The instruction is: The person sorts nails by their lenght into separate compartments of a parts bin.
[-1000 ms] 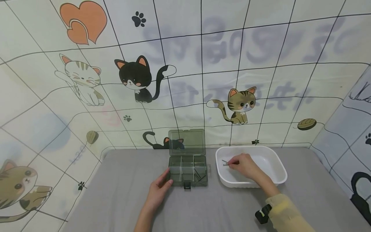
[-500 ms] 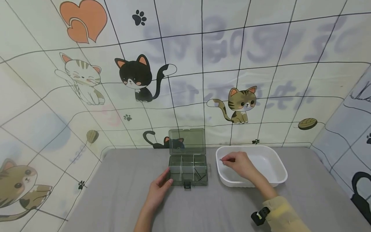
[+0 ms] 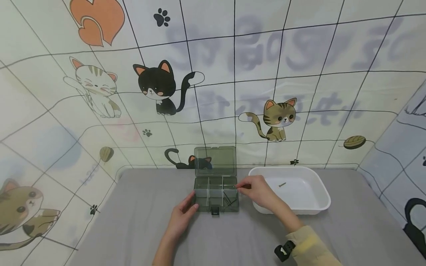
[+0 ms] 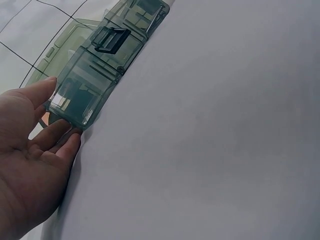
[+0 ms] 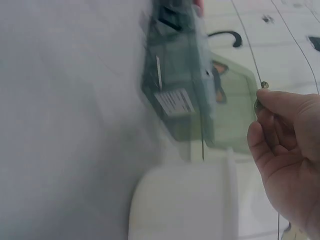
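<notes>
A green translucent compartment box (image 3: 215, 209) stands with its lid (image 3: 215, 161) raised. Several thin dark screws (image 3: 228, 200) lie in its front right compartment. My left hand (image 3: 181, 215) rests against the box's left end; in the left wrist view its fingers (image 4: 64, 150) touch the end wall, thumb near the upper edge. Thumb and fingertips of my right hand (image 3: 257, 189) pinch small brass-coloured screws at the box's right side, mostly hidden by the fingers. One screw head (image 5: 264, 85) pokes out past the thumb in the right wrist view.
A white plastic tray (image 3: 313, 201) stands right of the box, with a single brass-coloured screw (image 3: 282, 184) on its floor. Grey cloth (image 3: 133, 221) covers the table. Behind it hangs a cat-print curtain (image 3: 213, 92), close behind the box lid.
My right hand has moved left from over the white tray to the box's right edge, carrying the screws. A screw in the tray has come into sight. My left hand stays at the box.
</notes>
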Demonstrator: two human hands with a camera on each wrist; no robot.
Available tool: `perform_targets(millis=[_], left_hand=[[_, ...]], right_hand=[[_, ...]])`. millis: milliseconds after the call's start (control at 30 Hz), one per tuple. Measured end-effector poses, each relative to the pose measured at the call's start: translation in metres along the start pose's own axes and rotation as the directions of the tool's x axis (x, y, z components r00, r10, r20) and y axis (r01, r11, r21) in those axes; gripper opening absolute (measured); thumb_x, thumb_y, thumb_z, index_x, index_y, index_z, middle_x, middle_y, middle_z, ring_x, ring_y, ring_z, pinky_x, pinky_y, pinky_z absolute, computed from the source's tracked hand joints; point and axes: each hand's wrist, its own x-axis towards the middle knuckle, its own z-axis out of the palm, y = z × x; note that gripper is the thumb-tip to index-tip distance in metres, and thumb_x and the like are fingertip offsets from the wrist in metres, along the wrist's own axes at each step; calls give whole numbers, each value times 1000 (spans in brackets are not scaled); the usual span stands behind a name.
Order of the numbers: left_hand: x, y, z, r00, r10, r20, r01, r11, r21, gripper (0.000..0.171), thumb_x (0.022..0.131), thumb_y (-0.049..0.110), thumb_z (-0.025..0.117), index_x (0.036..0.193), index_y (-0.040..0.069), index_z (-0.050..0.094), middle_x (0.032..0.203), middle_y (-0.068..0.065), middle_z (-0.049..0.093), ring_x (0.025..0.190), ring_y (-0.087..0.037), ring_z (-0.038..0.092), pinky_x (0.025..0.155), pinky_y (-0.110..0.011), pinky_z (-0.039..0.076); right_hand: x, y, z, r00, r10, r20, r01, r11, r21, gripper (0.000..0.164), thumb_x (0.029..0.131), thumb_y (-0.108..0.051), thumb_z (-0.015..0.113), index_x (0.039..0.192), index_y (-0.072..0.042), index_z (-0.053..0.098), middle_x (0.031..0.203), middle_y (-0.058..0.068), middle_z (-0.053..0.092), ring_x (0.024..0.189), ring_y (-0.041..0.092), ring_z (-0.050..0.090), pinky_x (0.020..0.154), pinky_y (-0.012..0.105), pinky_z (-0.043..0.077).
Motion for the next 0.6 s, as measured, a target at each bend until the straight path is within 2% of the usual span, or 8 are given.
perform_targets(millis=[333, 600], left_hand=[[1, -1, -1, 1000, 2, 12, -2, 1000, -3, 54, 101, 20, 68, 152, 9, 51, 157, -17, 43, 147, -37, 37, 117, -49, 34], [3, -3, -2, 1000, 5, 10, -5, 999, 34, 54, 102, 21, 67, 152, 11, 51, 157, -19, 43, 146, -40, 38, 117, -51, 35]], right_hand=[[15, -5, 36, 994, -80, 80, 83, 996, -35, 7, 92, -1, 74, 97, 0, 79, 93, 5, 74, 83, 15, 69, 71, 24, 57], [26, -10, 63, 993, -75, 88, 83, 993, -89, 6, 92, -3, 74, 96, -2, 79, 92, 3, 75, 83, 18, 69, 73, 27, 57]])
